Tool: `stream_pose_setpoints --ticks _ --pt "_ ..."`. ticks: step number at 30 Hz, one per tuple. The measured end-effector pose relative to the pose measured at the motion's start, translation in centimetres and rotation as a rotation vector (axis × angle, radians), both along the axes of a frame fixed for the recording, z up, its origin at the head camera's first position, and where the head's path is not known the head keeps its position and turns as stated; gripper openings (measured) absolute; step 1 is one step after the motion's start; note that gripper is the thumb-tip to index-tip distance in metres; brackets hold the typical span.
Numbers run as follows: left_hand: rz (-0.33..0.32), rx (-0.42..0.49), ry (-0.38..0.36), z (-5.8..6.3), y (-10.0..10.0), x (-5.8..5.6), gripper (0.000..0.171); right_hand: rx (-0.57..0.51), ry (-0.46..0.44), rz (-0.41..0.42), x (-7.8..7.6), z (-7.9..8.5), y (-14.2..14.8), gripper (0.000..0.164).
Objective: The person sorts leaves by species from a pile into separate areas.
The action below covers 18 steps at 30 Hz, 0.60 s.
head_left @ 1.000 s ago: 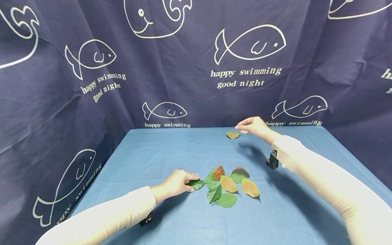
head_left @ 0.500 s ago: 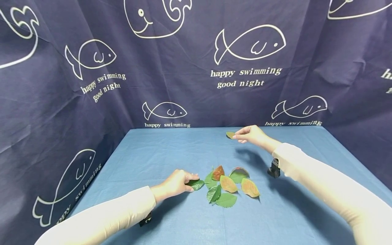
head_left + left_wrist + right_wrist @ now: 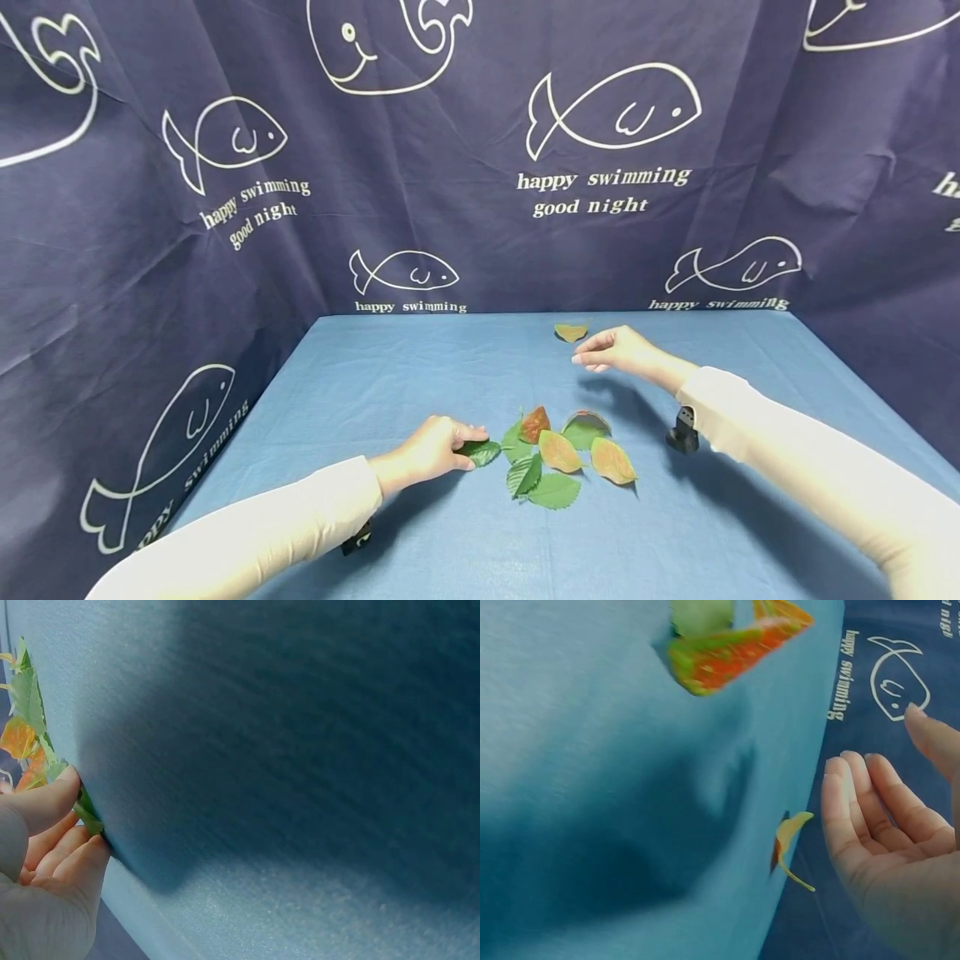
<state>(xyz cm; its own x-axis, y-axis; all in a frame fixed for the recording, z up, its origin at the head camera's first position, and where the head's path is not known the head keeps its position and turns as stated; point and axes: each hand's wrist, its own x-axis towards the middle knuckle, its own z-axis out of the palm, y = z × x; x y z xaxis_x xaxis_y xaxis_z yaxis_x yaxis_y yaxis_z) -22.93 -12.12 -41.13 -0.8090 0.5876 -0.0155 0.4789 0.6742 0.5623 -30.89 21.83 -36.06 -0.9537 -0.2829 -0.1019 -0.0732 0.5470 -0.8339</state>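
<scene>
My left hand [image 3: 435, 448] pinches a dark green leaf [image 3: 483, 452] between thumb and fingers, low over the cloth on the left of a leaf cluster. In the left wrist view the leaf [image 3: 88, 816] shows between thumb and fingertips. My right hand [image 3: 622, 352] holds nothing; its fingers are loosely bent and the thumb stands apart in the right wrist view. Just beyond its fingertips a yellowish leaf [image 3: 572, 332] lies near the table's back edge, its thin stem visible in the right wrist view.
The cluster holds a reddish-brown leaf [image 3: 535, 424], yellow-orange leaves such as the right one [image 3: 613, 461], and several green ones, including the front leaf [image 3: 555, 491]. Blue cloth [image 3: 390, 375] covers the table. A dark fish-print curtain [image 3: 480, 208] stands behind.
My right hand has come down and toward me from beside the back leaf, which stays in place. The left hand keeps its pinch on the green leaf without moving.
</scene>
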Motion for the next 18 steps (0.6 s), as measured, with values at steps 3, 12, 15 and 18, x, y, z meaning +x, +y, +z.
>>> stream_pose_setpoints --ticks 3,12,15,18 --pt "-0.005 -0.001 0.01 0.0 0.0 0.0 0.047 -0.011 -0.028 0.029 0.6 -0.5 -0.1 0.043" --pt "-0.004 -0.004 0.012 -0.1 0.0 -0.1 0.047 -0.043 -0.065 0.118 1.1 -2.4 0.4 0.048" --pt "-0.004 -0.007 0.017 -0.1 0.0 -0.1 0.047 -0.059 -0.085 0.138 1.5 -2.7 0.5 0.049" --pt "-0.003 -0.008 0.016 -0.2 0.0 -0.1 0.047 -0.079 -0.092 0.161 1.9 -2.8 0.7 0.05"
